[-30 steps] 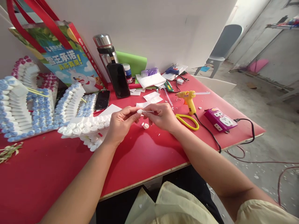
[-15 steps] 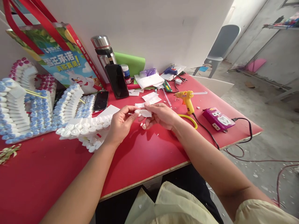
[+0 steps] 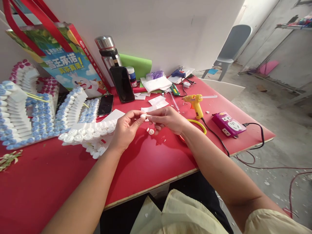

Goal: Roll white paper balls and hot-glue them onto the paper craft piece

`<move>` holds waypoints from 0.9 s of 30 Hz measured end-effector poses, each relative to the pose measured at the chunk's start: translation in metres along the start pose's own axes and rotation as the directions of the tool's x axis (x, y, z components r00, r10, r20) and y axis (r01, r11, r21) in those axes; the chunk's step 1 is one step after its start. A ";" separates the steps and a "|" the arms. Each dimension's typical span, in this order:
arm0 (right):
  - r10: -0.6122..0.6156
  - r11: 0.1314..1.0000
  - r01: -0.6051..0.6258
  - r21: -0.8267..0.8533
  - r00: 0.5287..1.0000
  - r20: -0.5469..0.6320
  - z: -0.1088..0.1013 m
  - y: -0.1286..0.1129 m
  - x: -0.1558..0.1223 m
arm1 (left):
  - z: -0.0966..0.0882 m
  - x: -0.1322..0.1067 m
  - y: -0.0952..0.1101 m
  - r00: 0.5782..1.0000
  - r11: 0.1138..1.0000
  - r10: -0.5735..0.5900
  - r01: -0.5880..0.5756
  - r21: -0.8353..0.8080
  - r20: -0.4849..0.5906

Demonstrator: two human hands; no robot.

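Note:
My left hand (image 3: pixel 126 128) and my right hand (image 3: pixel 168 118) meet above the red table (image 3: pixel 146 162). Between their fingertips they pinch a small white roll of paper (image 3: pixel 143 116). Both hands are closed in a pinch on it. Another small white roll (image 3: pixel 151 131) lies on the table just under my hands. To the left of my left hand lies a white piece (image 3: pixel 90 136) made of several white rolls set in rows.
A yellow glue gun (image 3: pixel 196 104), yellow scissors (image 3: pixel 198 125) and a purple power strip (image 3: pixel 227 124) lie right of my hands. Behind are paper scraps (image 3: pixel 157 102), two phones (image 3: pixel 122 84), a steel flask (image 3: pixel 108 53), a printed bag (image 3: pixel 63 65) and blue-and-white roll pieces (image 3: pixel 29 113). A grey chair (image 3: pixel 230 48) stands beyond the table.
The white paper strip that my right hand held out flat half a second ago has been wound in; only the small roll shows between my fingertips now.

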State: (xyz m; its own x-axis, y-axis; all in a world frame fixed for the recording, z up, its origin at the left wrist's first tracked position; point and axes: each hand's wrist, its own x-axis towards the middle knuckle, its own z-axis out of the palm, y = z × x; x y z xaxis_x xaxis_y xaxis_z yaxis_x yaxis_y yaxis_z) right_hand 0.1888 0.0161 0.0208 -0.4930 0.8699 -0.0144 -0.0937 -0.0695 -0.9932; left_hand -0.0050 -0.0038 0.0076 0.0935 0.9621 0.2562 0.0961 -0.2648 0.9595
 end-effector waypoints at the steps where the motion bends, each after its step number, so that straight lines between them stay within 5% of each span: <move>1: -0.017 0.999 0.017 -0.039 1.000 -0.011 0.000 0.001 0.000 | 0.000 0.000 -0.001 1.000 1.000 -0.006 0.006 0.000 -0.010; 10: -0.311 0.828 0.116 -0.549 0.910 -0.276 0.016 0.006 0.000 | 0.006 -0.002 -0.001 0.996 1.000 -0.008 0.008 -0.003 -0.083; 14: -0.456 0.723 0.188 -0.664 0.853 -0.255 0.022 0.009 0.000 | 0.007 -0.002 0.002 0.994 0.999 0.023 -0.019 0.040 -0.103; 17: -0.468 0.735 0.219 -0.642 0.849 -0.245 0.022 0.011 0.000 | 0.007 -0.002 0.002 0.993 0.999 0.035 -0.030 0.037 -0.116; 22: -0.284 0.922 0.196 -0.333 0.929 -0.238 0.019 0.008 0.000 | 0.006 -0.001 0.000 0.995 0.996 0.000 -0.010 -0.091 -0.102; 27: -0.355 0.878 0.241 -0.413 0.907 -0.225 0.020 0.010 -0.001 | 0.007 0.000 -0.001 0.994 0.994 -0.009 -0.003 -0.106 -0.109</move>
State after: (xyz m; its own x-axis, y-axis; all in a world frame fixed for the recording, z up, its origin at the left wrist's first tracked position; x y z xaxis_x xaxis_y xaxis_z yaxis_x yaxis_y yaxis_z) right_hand 0.1707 0.0048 0.0129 -0.2197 0.9238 0.3136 0.1563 0.3506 -0.9234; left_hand 0.0015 -0.0043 0.0055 -0.0158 0.9658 0.2589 -0.0098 -0.2591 0.9658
